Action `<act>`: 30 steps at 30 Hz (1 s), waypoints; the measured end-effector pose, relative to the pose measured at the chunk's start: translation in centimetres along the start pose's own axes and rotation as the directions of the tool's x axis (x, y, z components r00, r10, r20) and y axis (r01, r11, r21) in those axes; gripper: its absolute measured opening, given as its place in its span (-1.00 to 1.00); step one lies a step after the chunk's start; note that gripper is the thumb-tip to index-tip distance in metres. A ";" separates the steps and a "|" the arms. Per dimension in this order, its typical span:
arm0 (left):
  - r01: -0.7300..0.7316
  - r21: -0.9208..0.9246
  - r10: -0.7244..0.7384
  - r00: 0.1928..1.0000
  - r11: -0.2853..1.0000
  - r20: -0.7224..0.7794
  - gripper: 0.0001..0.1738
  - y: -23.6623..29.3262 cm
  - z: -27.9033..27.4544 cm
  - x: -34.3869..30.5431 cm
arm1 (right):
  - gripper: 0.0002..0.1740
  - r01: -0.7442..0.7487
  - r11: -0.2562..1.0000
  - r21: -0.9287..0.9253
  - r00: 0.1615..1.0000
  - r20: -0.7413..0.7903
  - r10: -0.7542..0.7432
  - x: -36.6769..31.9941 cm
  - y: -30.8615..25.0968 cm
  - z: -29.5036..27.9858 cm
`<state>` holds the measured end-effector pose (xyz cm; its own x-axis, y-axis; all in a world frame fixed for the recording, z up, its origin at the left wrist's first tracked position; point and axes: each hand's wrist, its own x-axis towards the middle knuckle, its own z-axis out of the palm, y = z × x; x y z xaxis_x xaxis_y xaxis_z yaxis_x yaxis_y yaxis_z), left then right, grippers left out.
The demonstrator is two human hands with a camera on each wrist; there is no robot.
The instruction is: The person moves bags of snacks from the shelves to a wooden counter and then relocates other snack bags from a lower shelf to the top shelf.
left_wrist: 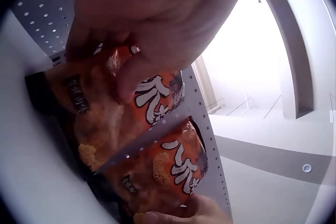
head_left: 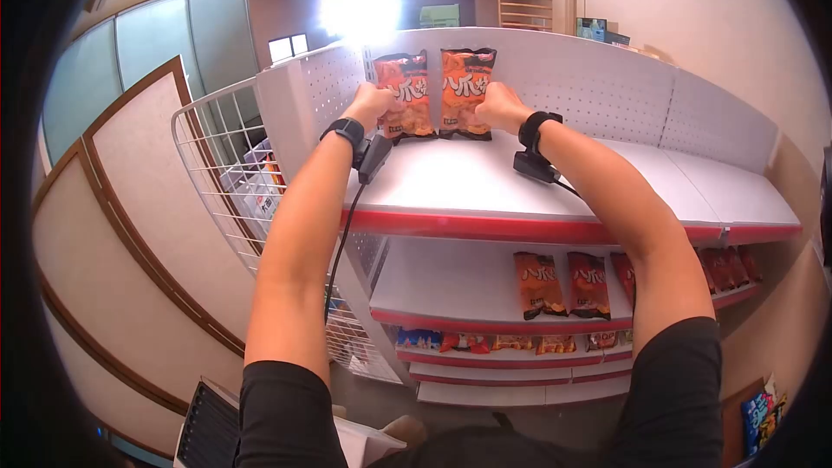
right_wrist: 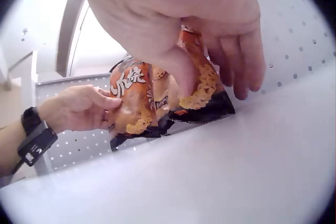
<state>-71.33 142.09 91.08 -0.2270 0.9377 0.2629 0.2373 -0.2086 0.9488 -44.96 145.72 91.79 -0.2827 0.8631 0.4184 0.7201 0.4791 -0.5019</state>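
Note:
Two orange and black snack bags stand upright side by side on the top white shelf (head_left: 459, 178), a narrow gap between them. My left hand (head_left: 373, 104) grips the left snack bag (head_left: 409, 104) by its outer side, thumb across the front, as the left wrist view shows. On the other side, my right hand (head_left: 503, 109) holds the right snack bag (head_left: 464, 91) by its outer edge. In the right wrist view the thumb of that hand lies on the bag's front, with fingers round the far side. Both bags' lower ends are at the shelf surface.
A perforated back panel (head_left: 572, 78) rises behind the bags. On the shelf below stand more snack bags (head_left: 539, 284), with several packets (head_left: 511, 343) lower down. A white wire rack (head_left: 217, 156) hangs at the left end. The shelf's red front edge (head_left: 468, 225) runs under both forearms.

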 end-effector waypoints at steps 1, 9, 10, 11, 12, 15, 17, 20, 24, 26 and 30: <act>0.003 -0.001 -0.003 1.000 1.000 -0.002 -0.83 0.3 -0.1 0.0 | -0.62 -0.026 0.998 -0.056 1.000 0.008 0.027 0.3 0.3 0.4; -0.076 0.184 0.094 0.991 0.980 -0.091 -0.71 -2.1 0.0 3.8 | -0.77 -0.032 0.998 0.055 0.995 0.098 0.026 0.1 -0.4 0.3; -0.075 0.184 0.093 0.992 0.980 -0.090 -0.71 -2.6 -0.1 4.4 | -0.77 -0.020 0.999 0.049 0.993 0.114 0.015 0.2 -0.4 0.3; -0.081 0.150 0.096 0.990 0.985 -0.101 -0.69 -3.1 -0.2 4.7 | -0.77 -0.009 0.999 0.042 0.991 0.130 0.004 0.2 -0.4 0.4; -0.086 0.116 0.099 0.989 0.990 -0.110 -0.66 -3.5 -0.3 5.1 | -0.77 -0.012 0.999 0.042 0.991 0.131 0.006 0.2 -0.4 0.3; -0.014 0.105 0.024 0.995 0.994 -0.096 -0.57 -3.6 -1.1 6.0 | -0.75 -0.044 0.999 0.012 0.976 0.214 0.040 -0.3 -0.5 -0.5; -0.001 0.214 0.039 0.984 0.977 -0.172 -0.56 -2.4 -0.8 4.8 | -0.73 -0.016 0.998 -0.069 0.970 0.241 0.032 -1.1 -0.6 -1.4; -0.023 0.338 0.113 0.962 0.941 -0.250 -0.50 -0.8 -0.6 2.7 | -0.65 0.034 0.997 -0.072 0.970 0.242 -0.015 -2.0 -0.4 -3.4; -0.292 0.550 0.449 0.876 0.782 -0.175 -0.40 1.2 -0.3 -1.0 | -0.40 0.271 0.946 -0.179 0.961 -0.008 -0.277 -7.8 -1.8 -7.0; -0.359 0.691 0.564 0.821 0.627 -0.085 -0.31 3.9 0.3 -4.7 | -0.51 0.466 0.872 -0.149 0.870 -0.101 -0.482 -13.1 -1.5 -9.4; -0.645 0.714 0.917 0.398 0.272 0.010 -0.41 5.5 1.4 -12.2 | -0.76 0.471 0.878 0.080 0.877 -0.146 -0.457 -26.0 -2.4 -11.6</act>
<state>-65.90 129.87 92.86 0.1367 0.1850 0.9732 0.8856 -0.4630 -0.0364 -32.03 120.26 90.91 -0.4847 0.5146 0.7073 0.4488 0.8404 -0.3038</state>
